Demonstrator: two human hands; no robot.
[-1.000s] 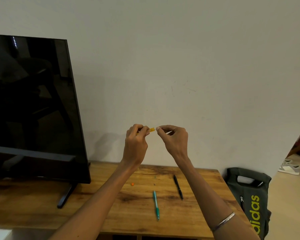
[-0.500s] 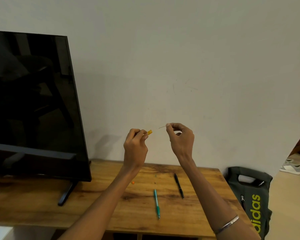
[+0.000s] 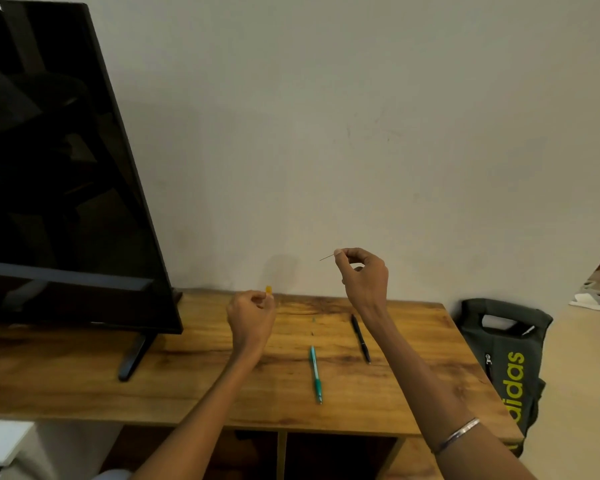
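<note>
left hand (image 3: 252,318): curled, pinching small orange piece (image 3: 268,289) over bench (image 3: 205,375) back edge; right hand (image 3: 364,275): thumb and forefinger pinching thin rod (image 3: 326,258), higher, well apart; separation apparently done; refitting or laying down seemingly left; teal pen (image 3: 315,374), black pen (image 3: 360,337) lying mid-bench

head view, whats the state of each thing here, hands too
left hand, pinching the small orange piece
right hand, pinching the thin rod, held higher than the left hand
teal mechanical pencil, lying flat on the table
black pen, lying flat, apart from the pencil
television, screen dark, upright
adidas bag, upright on the floor
</note>
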